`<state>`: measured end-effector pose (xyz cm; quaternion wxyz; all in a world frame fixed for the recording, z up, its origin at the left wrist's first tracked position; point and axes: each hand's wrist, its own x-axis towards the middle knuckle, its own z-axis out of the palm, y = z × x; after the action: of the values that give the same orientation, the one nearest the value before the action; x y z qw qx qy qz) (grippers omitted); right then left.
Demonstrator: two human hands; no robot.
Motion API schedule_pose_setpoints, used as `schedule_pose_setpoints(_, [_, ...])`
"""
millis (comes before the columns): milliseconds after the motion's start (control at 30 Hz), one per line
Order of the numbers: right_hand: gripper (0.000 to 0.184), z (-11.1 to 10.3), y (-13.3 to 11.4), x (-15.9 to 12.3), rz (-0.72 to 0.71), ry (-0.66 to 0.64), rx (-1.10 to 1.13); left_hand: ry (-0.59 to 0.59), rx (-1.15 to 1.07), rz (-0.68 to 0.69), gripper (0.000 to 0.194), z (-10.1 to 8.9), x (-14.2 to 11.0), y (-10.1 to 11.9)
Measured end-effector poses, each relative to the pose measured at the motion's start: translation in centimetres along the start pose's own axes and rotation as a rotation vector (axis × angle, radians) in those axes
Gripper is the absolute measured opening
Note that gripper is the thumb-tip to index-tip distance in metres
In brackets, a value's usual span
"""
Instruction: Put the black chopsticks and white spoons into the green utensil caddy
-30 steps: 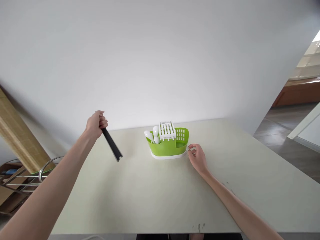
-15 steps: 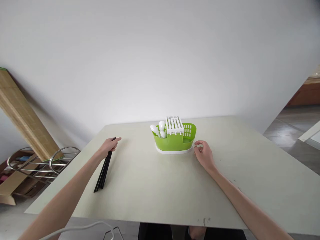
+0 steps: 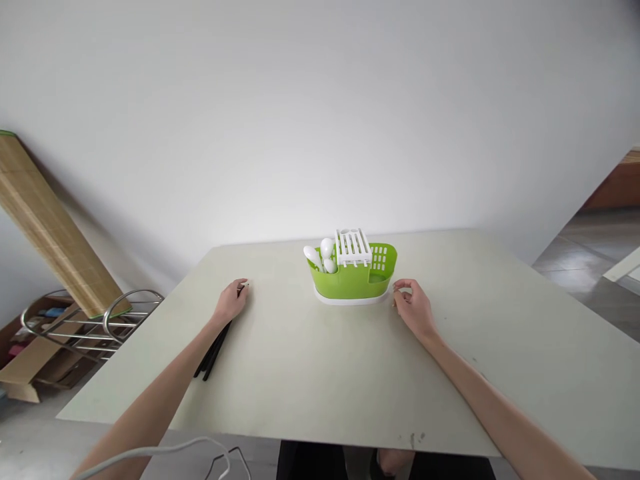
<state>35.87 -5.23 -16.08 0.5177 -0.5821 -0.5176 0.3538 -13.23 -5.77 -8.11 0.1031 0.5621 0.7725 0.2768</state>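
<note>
My left hand (image 3: pixel 232 304) is closed around the upper part of a bundle of black chopsticks (image 3: pixel 214 353) at the left of the table. Their lower ends stick out below the hand, towards the near edge. A green cutlery basket (image 3: pixel 345 286) on a white base stands near the middle of the table. White spoons (image 3: pixel 327 249) lean in its left compartment, and a white slatted rack (image 3: pixel 354 245) covers its centre. Beside the basket's right end rests my right hand (image 3: pixel 415 311), loosely curled with finger and thumb apart and holding nothing. Whether its fingertips touch the base I cannot tell.
The pale table (image 3: pixel 310 387) meets a white wall at its far edge. Left of it are a metal rack (image 3: pixel 107 327), a cardboard box (image 3: pixel 37 363) and a leaning bamboo mat (image 3: pixel 55 223). A white cable (image 3: pixel 165 449) crosses my left forearm.
My left hand has shifted right and turned over the chopsticks, its pointing index finger now curled in. My right hand stays by the basket's right end. The view has shifted slightly.
</note>
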Motion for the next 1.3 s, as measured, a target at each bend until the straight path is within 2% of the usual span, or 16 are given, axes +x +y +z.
schedule_pose_setpoints(133, [0.024, -0.1, 0.1, 0.0, 0.007, -0.005, -0.004, 0.068, 0.057, -0.027, 0.051, -0.8, 0.5, -0.6])
schedule_pose_setpoints(400, [0.023, -0.2, 0.0, -0.1, 0.003, -0.014, -0.006, 0.101, 0.097, -0.117, 0.046, -4.6, 0.8, -2.7])
schedule_pose_setpoints(533, [0.024, -0.2, 0.2, 0.0, -0.009, -0.009, -0.001, 0.117, 0.09, -0.149, 0.044, -5.1, 0.6, -2.9])
schedule_pose_setpoints(667, [0.024, -0.3, 0.1, -0.1, 0.007, -0.015, -0.017, 0.113, 0.069, -0.134, 0.044, -5.1, 0.4, -1.7])
schedule_pose_setpoints(833, [0.023, -0.3, -0.3, -0.2, 0.021, -0.014, -0.022, 0.084, 0.028, -0.073, 0.049, -4.5, 0.2, 1.1])
schedule_pose_setpoints(967, [0.023, -0.2, -0.3, -0.1, 0.012, -0.015, -0.019, 0.031, -0.073, 0.044, 0.053, -3.0, -0.1, 5.0])
schedule_pose_setpoints(1133, [0.024, -0.3, 0.1, 0.0, 0.007, -0.025, -0.018, -0.112, -0.287, 0.319, 0.062, -0.6, -1.4, 11.4])
schedule_pose_setpoints(1300, [0.022, -0.3, 0.1, 0.1, 0.001, -0.027, -0.021, -0.209, -0.233, 0.632, 0.075, 1.2, -3.1, 17.0])
